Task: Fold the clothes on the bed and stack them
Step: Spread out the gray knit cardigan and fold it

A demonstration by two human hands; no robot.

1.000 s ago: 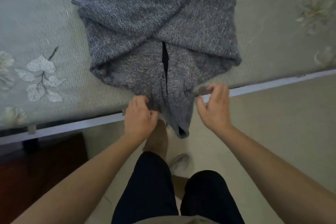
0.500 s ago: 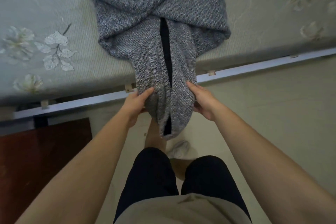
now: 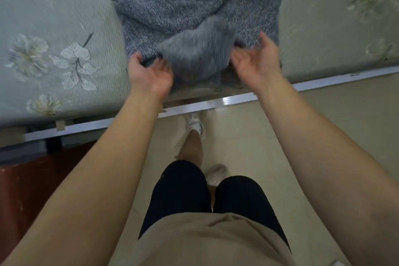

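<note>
A grey knitted cardigan point(image 3: 190, 6) lies on the bed point(image 3: 64, 17), its sleeves crossed over the body. Its lower end point(image 3: 194, 56) is lifted and turned back over the body, blurred by motion. My left hand point(image 3: 149, 75) is palm up at the left side of that raised end, with thumb and fingers curled on its edge. My right hand point(image 3: 257, 60) is palm up at the right side, fingertips tucked into the fabric. Both hands are just above the bed's near edge.
The pale green bed cover has printed flowers point(image 3: 71, 65) on both sides of the cardigan. A white bed rail point(image 3: 216, 103) runs along the near edge. A red-brown wooden surface point(image 3: 28, 179) is at lower left. My legs and white shoes point(image 3: 195, 125) stand on a beige floor.
The cardigan's lower end hung over the bed edge, held by both hands. Now both hands have turned palm up and swung that end up onto the bed.
</note>
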